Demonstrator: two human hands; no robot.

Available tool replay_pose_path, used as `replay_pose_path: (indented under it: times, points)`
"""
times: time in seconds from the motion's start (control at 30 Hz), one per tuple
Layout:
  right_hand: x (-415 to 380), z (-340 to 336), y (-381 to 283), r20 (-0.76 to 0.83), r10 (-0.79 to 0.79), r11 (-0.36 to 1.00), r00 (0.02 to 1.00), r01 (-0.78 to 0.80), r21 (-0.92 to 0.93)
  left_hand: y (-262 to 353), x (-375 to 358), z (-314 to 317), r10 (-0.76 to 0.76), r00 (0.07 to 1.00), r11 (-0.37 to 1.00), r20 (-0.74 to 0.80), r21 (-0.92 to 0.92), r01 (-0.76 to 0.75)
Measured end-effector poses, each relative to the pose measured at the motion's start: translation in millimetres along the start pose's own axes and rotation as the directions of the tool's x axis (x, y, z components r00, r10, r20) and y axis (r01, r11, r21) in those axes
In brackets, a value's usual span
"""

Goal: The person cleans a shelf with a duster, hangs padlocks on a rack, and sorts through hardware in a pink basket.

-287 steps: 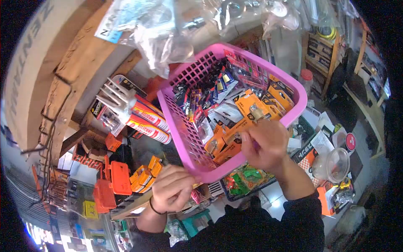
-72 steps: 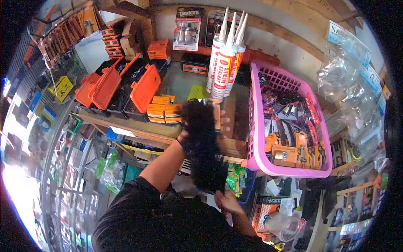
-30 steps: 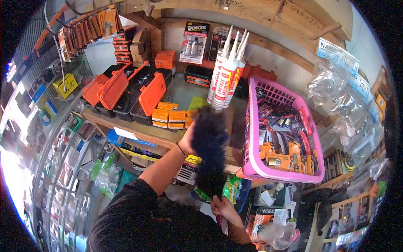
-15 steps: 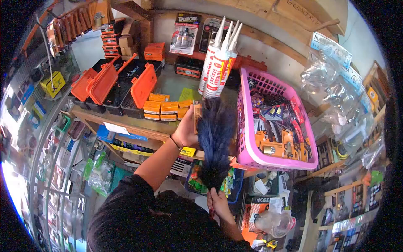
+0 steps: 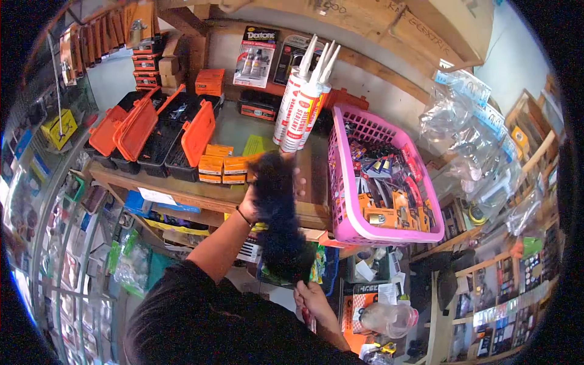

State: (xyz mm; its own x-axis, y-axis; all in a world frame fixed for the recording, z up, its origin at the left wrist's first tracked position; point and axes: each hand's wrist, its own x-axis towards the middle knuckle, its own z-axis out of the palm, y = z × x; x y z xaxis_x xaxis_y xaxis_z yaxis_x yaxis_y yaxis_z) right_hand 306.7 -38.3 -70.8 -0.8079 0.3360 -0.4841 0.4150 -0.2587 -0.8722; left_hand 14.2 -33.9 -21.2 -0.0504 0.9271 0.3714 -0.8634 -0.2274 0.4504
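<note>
My right hand (image 5: 311, 297) is closed around the red handle of a dark feather duster (image 5: 278, 213). The duster's feathers are blurred and cover the middle of my left hand (image 5: 248, 204). Only the palm side and several fingertips of that hand show at either edge of the feathers, so what lies in its grasp is hidden. Small orange boxes (image 5: 236, 169) are stacked on the glass-topped counter just left of it. White silicone sealant tubes (image 5: 298, 118) stand upright behind the duster's tip.
A pink basket (image 5: 359, 228) of packaged hardware stands right of the duster. Black cases with raised orange lids (image 5: 198, 134) sit at the left. Below are a blue bin (image 5: 331, 274) of green packets and a clear plastic jar (image 5: 392, 319). Plastic bags (image 5: 453, 131) hang at the right.
The duster has swept left and now covers much of my left hand. The orange box that showed at that hand is now out of sight. The whole view has shifted slightly.
</note>
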Motion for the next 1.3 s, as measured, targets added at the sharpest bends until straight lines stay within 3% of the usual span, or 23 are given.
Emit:
replay_pose_path:
  times: [0.07, 0.1, 0.13, 0.2, 0.23, 0.27, 0.33, 0.37, 0.47, 0.5, 0.57, 0.6, 0.67, 0.73, 0.8, 0.87, 0.93, 1.0, 1.07, 1.1, 1.13, 1.23, 1.3]
  points:
    - [4, 4, -3, -0.126, -0.101, 0.977, 0.987, 0.122, 0.175, 1, 0, 11, 0.171, 0.97, 0.912, 0.171, -0.4, -0.09]
    - [6, 5, -2, -0.112, -0.102, 0.972, 0.988, 0.123, 0.201, -1, -2, 19, 0.115, 0.976, 0.973, -0.187, -0.177, -0.149]
    - [7, 6, -1, -0.112, -0.105, 0.971, 0.988, 0.126, 0.201, 0, -1, 29, 0.076, 0.93, 0.973, -0.36, -0.178, -0.149]
    - [8, 8, -1, 0.035, 0.0, 0.983, 0.999, -0.006, 0.182, 0, 0, 26, -0.013, 0.978, 0.959, -0.208, -0.28, -0.047]
    - [6, 10, -4, 0.038, 0.001, 0.987, 0.999, -0.007, 0.158, -7, -4, 11, 0.102, 0.983, 0.987, -0.152, -0.106, -0.119]
    - [6, 11, -5, 0.032, -0.006, 0.987, 0.999, 0.001, 0.162, -1, -3, 1, -0.079, 0.979, 0.983, -0.189, -0.181, 0.044]
    - [7, 18, -7, -0.119, -0.037, 0.974, 0.992, 0.063, 0.218, -1, -2, 2, -0.053, 0.997, 0.963, 0.058, -0.26, 0.067]
    - [3, 23, -15, -0.134, -0.046, 0.96, 0.99, 0.081, 0.268, 2, 0, 28, -0.023, 0.973, 0.982, -0.228, -0.185, -0.021]
    - [-1, 30, -24, -0.075, 0.026, 0.953, 0.997, -0.002, 0.304, 5, 1, 33, -0.119, 0.934, 0.976, -0.337, -0.212, 0.048]
    - [-3, 27, -21, -0.089, 0.025, 0.949, 0.996, 0.004, 0.314, 6, 1, 32, -0.136, 0.934, 0.974, -0.33, -0.217, 0.065]
    - [-6, 19, -13, -0.067, 0.059, 0.979, 0.996, -0.044, 0.201, 6, -2, 22, -0.141, 0.99, 0.928, 0.028, -0.344, 0.142]
    - [-7, 20, -15, -0.071, 0.057, 0.978, 0.996, -0.041, 0.203, 6, -2, 18, -0.145, 0.989, 0.928, 0.031, -0.344, 0.147]
    - [-10, 22, -21, -0.207, -0.013, 0.954, 0.978, 0.074, 0.29, 2, 0, 14, -0.042, 0.975, 0.945, -0.219, -0.325, -0.033]
    - [-12, 26, -29, -0.172, -0.002, 0.937, 0.985, 0.062, 0.344, 7, 1, 24, -0.069, 0.952, 0.961, -0.298, -0.277, -0.017]
    - [-15, 32, -39, -0.108, 0.046, 0.989, 0.993, -0.03, 0.146, 1, 2, 1, -0.078, 0.996, 0.943, 0.051, -0.32, 0.09]
    - [-8, 29, -37, -0.164, 0.02, 0.996, 0.986, -0.005, 0.091, 7, 2, 9, -0.161, 0.987, 0.923, -0.017, -0.356, 0.145]
    - [-3, 29, -43, -0.229, 0.01, 0.97, 0.973, 0.045, 0.237, 11, 1, 26, -0.155, 0.965, 0.946, -0.212, -0.315, 0.083]
    - [-8, 31, -56, -0.192, 0.079, 0.952, 0.978, -0.017, 0.307, 6, 6, 13, -0.132, 0.969, 0.935, -0.208, -0.352, 0.052]
    - [-15, 26, -53, -0.041, 0.162, 0.957, 0.986, -0.147, 0.25, 1, 6, -11, -0.226, 0.973, 0.92, -0.041, -0.339, 0.199]
    - [-16, 21, -45, -0.055, 0.094, 0.978, 0.994, -0.082, 0.19, -8, 9, -22, -0.174, 0.963, 0.976, -0.204, -0.165, 0.141]
    - [-14, 14, -40, -0.134, 0.093, 0.995, 0.987, -0.089, 0.041, -4, 9, -15, -0.174, 0.958, 0.976, -0.23, -0.168, 0.137]
    - [-19, 18, -51, -0.154, 0.13, 0.93, 0.979, -0.066, 0.362, 7, 15, -3, -0.19, 0.942, 0.943, -0.275, -0.319, 0.097]
    - [-10, 14, -29, -0.061, 0.112, 0.939, 0.992, -0.085, 0.332, 5, 20, -5, -0.223, 0.933, 0.931, -0.281, -0.346, 0.119]
